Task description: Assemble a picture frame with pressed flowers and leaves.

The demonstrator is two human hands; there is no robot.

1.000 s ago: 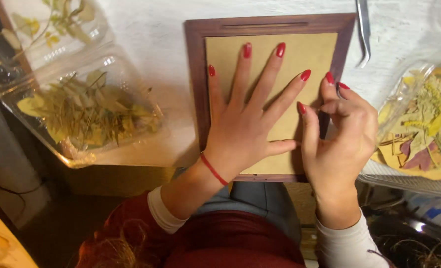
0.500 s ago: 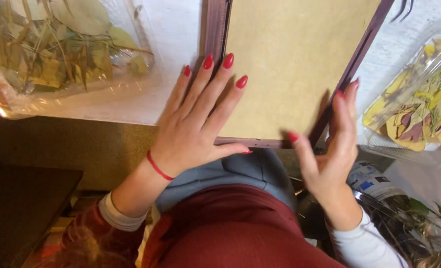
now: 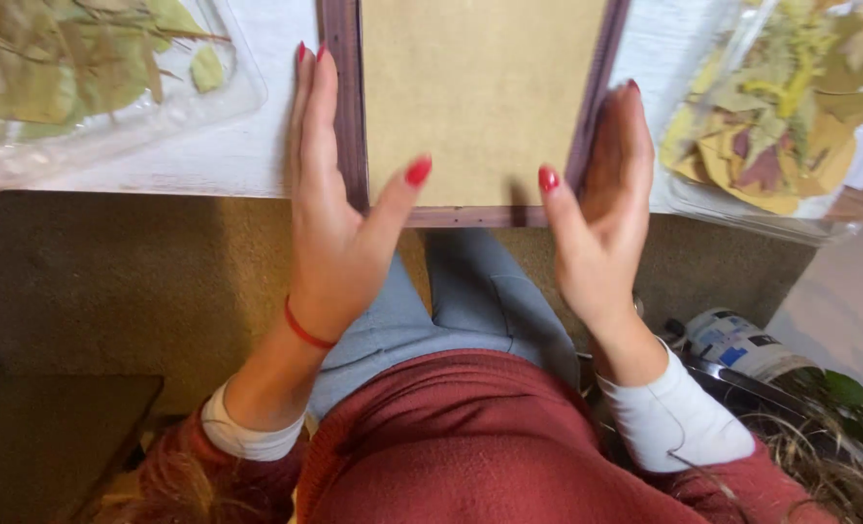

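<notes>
Far left there's a clear plastic clamshell tray point(image 3: 111, 126), glossy and a bit crinkly, full of flat dried leaves in dull olive and khaki with thin brown stems, sitting on the white painted table point(image 3: 247, 146) that has a faint wood grain. Next comes the left hand point(image 3: 339, 209), laid edge-on with straight fingers pressed flat along the left outer side of the picture frame point(image 3: 354, 107), red nails at the tips, thumb hooked over the frame's near corner onto the backing, and a thin red cord around the wrist. So it's flat against the frame, not clenched and not really wrapped around anything. The frame itself lies on the table right in the middle, its near edge at the table's edge: a rectangle of dark purplish-brown wood moulding with a matte tan fibreboard back point(image 3: 485, 87), slightly fuzzy looking. The right hand point(image 3: 601, 209) mirrors the other one, palm flat against the right rail, fingers straight, thumb pointing inward near the bottom corner. Right of that, a second clear plastic tray point(image 3: 829, 209) holds pressed leaves in yellow, ochre and maroon, overhanging the table a little.
</notes>
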